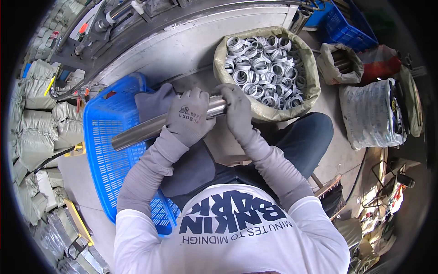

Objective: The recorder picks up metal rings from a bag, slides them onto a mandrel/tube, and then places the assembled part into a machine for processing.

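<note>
A shiny metal tube lies slantwise across my lap, its far left end over the blue basket. My left hand, in a grey glove, is wrapped round the tube near its right part. At the tube's right end my right hand, gloved in grey too, has its fingers closed about the end. Whether a small part sits under those fingers is hidden. Just beyond my right hand stands an open sack, filled with white and silvery rings.
The blue slatted basket stands at my left. A machine frame runs along the far side. Wrapped bundles are stacked at the far left. To the right are a smaller sack, a plastic-wrapped package and a blue crate.
</note>
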The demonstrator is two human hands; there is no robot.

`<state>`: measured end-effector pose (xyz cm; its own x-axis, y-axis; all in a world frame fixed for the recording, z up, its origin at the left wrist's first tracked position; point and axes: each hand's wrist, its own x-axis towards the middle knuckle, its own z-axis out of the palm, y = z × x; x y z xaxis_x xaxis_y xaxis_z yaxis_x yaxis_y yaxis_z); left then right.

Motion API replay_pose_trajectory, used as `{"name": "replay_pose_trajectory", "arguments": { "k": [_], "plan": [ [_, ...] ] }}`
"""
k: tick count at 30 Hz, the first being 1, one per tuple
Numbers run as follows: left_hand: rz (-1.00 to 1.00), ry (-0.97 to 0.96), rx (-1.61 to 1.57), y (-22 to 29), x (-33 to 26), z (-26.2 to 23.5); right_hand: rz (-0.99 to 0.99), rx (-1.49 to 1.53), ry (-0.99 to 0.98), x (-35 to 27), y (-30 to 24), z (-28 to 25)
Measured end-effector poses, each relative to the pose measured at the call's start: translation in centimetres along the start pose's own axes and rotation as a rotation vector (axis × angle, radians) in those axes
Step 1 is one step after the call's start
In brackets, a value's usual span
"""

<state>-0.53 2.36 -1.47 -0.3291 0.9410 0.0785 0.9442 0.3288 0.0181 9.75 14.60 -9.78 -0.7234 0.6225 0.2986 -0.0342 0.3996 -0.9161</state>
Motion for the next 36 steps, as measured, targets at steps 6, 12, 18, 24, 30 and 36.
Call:
{"name": "replay_pose_trajectory", "arguments": {
  "k": [6,12,18,24,30,36],
  "plan": [
    [-0.018,-0.06,-0.009,-0.5,-0.1,-0.2,0.436,0.492,0.044,-0.3,-0.6,2.3],
    [0.253,0.524,-0.42,1.1,-2.0,-2.9,0.078,0.14,0.122,1.1,5.2,-0.8],
    [-0.417,0.312,-1.696,-5.3,-7.3,2.7,-0.068,-0.058,0.161,2.0,3.4,-2.3],
    [-0.105,0.854,-1.661,-6.6,-0.2,-4.3,0.011,0.177,0.085,5.4,5.2,-2.8],
    [-0.419,0.404,-0.833,-6.7,-0.5,-13.2,0.193,-1.159,-0.445,5.3,8.6,-7.2],
    [-0.068,0.172,-0.175,-4.2,-1.4,-4.5,0.239,-1.129,-0.488,4.5,13.2,-6.3]
  ]
}}
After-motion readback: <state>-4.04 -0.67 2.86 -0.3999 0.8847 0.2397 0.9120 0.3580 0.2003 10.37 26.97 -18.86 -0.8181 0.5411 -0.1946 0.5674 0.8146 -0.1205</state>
